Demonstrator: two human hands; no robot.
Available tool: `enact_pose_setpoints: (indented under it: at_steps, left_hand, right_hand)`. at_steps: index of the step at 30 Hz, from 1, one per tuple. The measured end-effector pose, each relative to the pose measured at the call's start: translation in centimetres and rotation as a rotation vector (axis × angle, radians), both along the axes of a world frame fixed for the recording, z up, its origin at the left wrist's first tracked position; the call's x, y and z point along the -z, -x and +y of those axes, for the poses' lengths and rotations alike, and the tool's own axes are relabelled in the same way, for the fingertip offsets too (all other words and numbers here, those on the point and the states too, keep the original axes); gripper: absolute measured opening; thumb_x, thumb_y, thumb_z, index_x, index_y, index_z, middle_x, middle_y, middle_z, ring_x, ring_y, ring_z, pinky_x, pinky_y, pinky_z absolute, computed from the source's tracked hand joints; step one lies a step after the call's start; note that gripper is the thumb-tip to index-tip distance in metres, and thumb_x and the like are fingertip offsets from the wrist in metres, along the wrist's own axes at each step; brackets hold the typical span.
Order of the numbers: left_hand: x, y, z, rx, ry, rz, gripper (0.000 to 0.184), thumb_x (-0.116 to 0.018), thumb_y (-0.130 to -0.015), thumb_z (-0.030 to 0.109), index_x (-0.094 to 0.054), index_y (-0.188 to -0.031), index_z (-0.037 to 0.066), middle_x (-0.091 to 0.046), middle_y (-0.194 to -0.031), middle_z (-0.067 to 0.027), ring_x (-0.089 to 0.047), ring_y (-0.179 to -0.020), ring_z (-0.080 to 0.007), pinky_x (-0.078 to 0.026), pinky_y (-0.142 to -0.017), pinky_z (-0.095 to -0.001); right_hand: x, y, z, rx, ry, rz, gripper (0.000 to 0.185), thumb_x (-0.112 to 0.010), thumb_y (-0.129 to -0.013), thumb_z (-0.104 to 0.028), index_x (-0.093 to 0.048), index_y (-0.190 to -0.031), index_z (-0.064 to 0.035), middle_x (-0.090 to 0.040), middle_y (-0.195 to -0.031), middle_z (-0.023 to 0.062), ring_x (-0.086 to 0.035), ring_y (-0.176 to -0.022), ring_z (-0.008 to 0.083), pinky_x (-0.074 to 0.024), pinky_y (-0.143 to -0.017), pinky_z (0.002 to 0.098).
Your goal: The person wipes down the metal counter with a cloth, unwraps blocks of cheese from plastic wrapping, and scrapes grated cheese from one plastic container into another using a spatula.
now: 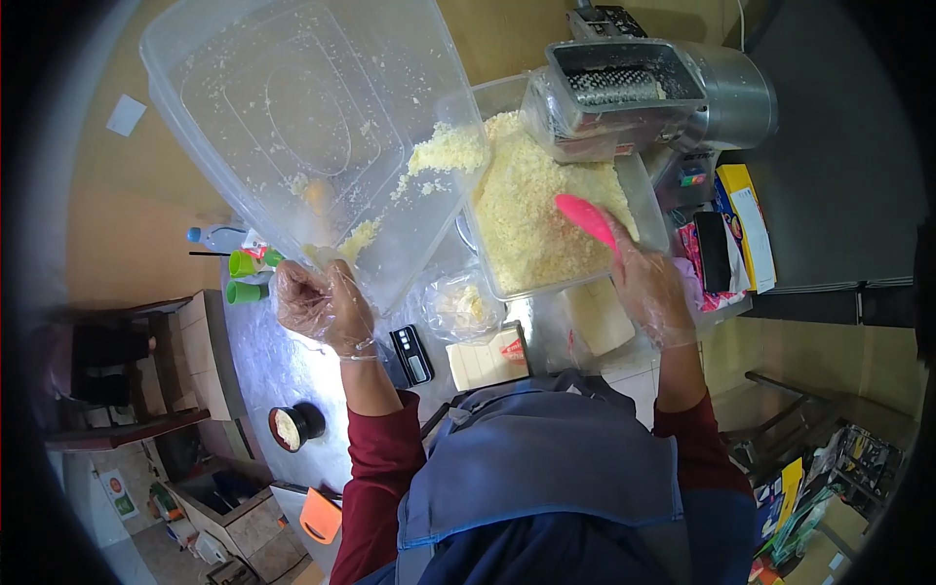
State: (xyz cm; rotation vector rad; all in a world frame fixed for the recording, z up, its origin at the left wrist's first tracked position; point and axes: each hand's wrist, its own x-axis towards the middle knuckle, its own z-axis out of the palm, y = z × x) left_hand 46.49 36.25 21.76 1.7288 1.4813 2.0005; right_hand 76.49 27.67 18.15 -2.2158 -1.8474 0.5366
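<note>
My left hand point(330, 304), in a clear plastic glove, is closed on the near corner of a large translucent plastic bin point(322, 58). The bin is tilted, with clumps and crumbs of pale yellow grated cheese clinging inside it. My right hand point(651, 292), also gloved, grips a pink spatula point(583, 218) over a second clear bin point(546, 287). That bin holds a large heap of grated cheese point(536, 210). An electric grater point(634, 107) stands at its far side, its hopper opening facing up.
On the metal table are a wrapped cheese block point(486, 361), a pale block point(599, 317), a small black scale point(412, 355), a plastic bag point(462, 306) and a dark bowl point(297, 427). Green cups point(246, 278) stand left; packages point(736, 234) lie right.
</note>
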Motion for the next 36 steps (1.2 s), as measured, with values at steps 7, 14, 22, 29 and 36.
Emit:
enact_pose_setpoints:
  at_steps: [7,14,22,29,36]
  left_hand:
    - [0.0,-0.9,-1.1,-0.046,0.049,0.115,0.031,-0.058,-0.066,-0.008,-0.033,-0.062,0.01,-0.033,-0.062,0.0049,-0.029,-0.056,-0.0051,-0.024,-0.05,-0.0215]
    - [-1.1,-1.7,-1.4,-0.016,0.02,0.31,0.037,-0.063,-0.059,-0.004,-0.029,-0.056,0.009,-0.029,-0.049,-0.0017,-0.028,-0.043,-0.0121,-0.022,-0.042,-0.0284]
    - [-1.2,-1.6,-0.1,-0.004,0.031,0.393,0.034,-0.06,-0.064,-0.006,-0.029,-0.059,0.007,-0.029,-0.059,0.0012,-0.028,-0.054,-0.0096,-0.022,-0.047,-0.0259]
    - [-0.3,-1.8,0.7,0.045,0.019,0.153,0.033,-0.058,-0.06,-0.006,-0.028,-0.056,0.007,-0.027,-0.053,-0.0008,-0.027,-0.05,-0.0107,-0.022,-0.046,-0.0277]
    - [-1.3,-0.7,-0.1,0.163,-0.002,0.027,0.023,-0.061,-0.069,-0.003,-0.042,-0.061,0.008,-0.039,-0.061,0.006,-0.033,-0.057,-0.0044,-0.028,-0.055,-0.0196]
  right_hand:
    - [-0.9,5.8,7.0,-0.307,-0.437,0.05,0.057,-0.05,-0.084,-0.005,-0.04,-0.14,-0.0151,-0.057,-0.075,0.0107,-0.059,-0.064,0.0293,-0.0496,-0.06,0.0431]
    - [-1.0,11.6,18.3,-0.515,-0.201,-0.345,0.036,-0.046,-0.091,-0.015,-0.053,-0.126,-0.0163,-0.067,-0.09,0.0082,-0.066,-0.077,0.0244,-0.0504,-0.062,0.0365]
    - [-3.6,7.4,14.3,-0.404,-0.032,-0.406,0.035,-0.047,-0.091,-0.013,-0.054,-0.125,-0.0153,-0.068,-0.081,0.0098,-0.068,-0.074,0.0269,-0.0532,-0.059,0.0388]
    - [-3.0,9.2,11.1,-0.413,-0.303,-0.323,0.039,-0.051,-0.086,-0.012,-0.055,-0.124,-0.018,-0.064,-0.073,0.0058,-0.066,-0.065,0.0216,-0.0502,-0.052,0.0372]
    - [-4.1,6.2,11.7,-0.413,-0.391,-0.414,0.051,-0.055,-0.084,-0.011,-0.048,-0.135,-0.0134,-0.057,-0.063,0.0056,-0.059,-0.053,0.0186,-0.0493,-0.049,0.036]
